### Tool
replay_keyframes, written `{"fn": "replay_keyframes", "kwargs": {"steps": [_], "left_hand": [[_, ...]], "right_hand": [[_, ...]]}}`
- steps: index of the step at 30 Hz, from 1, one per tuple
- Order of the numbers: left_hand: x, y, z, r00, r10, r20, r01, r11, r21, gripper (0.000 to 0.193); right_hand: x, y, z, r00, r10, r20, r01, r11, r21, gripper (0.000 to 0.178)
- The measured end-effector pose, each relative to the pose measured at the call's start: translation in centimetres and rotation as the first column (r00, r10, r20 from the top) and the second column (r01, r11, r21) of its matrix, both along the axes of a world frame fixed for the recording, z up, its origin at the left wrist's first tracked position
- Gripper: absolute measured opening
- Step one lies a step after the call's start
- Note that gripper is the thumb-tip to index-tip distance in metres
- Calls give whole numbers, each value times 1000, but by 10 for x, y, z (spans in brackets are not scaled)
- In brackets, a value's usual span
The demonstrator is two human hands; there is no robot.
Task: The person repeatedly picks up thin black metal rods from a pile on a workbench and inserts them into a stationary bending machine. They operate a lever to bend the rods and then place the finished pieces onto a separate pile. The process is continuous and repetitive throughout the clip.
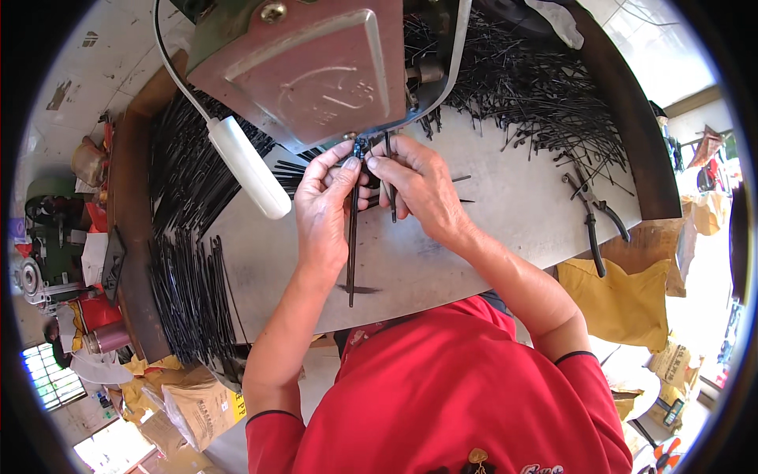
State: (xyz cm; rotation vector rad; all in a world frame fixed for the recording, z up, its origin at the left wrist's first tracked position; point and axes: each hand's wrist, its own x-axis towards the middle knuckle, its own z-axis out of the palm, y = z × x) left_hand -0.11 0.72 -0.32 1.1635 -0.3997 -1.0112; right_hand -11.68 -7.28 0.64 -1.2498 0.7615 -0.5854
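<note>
My left hand [322,197] is closed, thumb and fingers pinching the upper end of a thin black metal rod [352,253] that hangs down toward me. Close beside it, my right hand [422,186] is also closed, its fingertips around another slim black rod [393,207]. Both hands meet just below the front lip of a machine head [308,79] with a dull red cover. A small dark fitting [359,148] sits between my fingertips at the rod's top; its details are too small to make out.
Dense piles of black rods [189,174] lie on the left of the metal table [505,213], and more rods [537,87] spread at the back right. Pliers [588,205] rest near the right edge. A white lamp [251,170] hangs at left. Raised brown rims [632,126] border the table.
</note>
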Motion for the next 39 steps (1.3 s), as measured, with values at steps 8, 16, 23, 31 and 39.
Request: {"fn": "replay_keyframes", "kwargs": {"steps": [8, 16, 23, 31, 39], "left_hand": [[1, 1, 6, 1000, -19, 24, 18, 999, 42, 28], [-7, 1, -1, 998, 40, -41, -40, 999, -12, 29], [-10, -2, 3, 997, 57, -56, -58, 998, -13, 31], [-10, -1, 4, 998, 42, -46, -43, 999, -17, 31], [4, -4, 13, 996, -86, 17, 84, 992, 94, 29]], "right_hand": [[1, 1, 0, 1000, -16, 16, 16, 1000, -23, 19], [5, 6, -4, 999, -41, 6, 42, 998, -40, 16], [6, 11, -9, 996, -90, 22, 92, 990, -110, 14], [7, 9, -7, 996, -91, 19, 93, 991, -92, 14], [0, -15, 4, 988, 101, -121, -105, 994, -22, 18]]}}
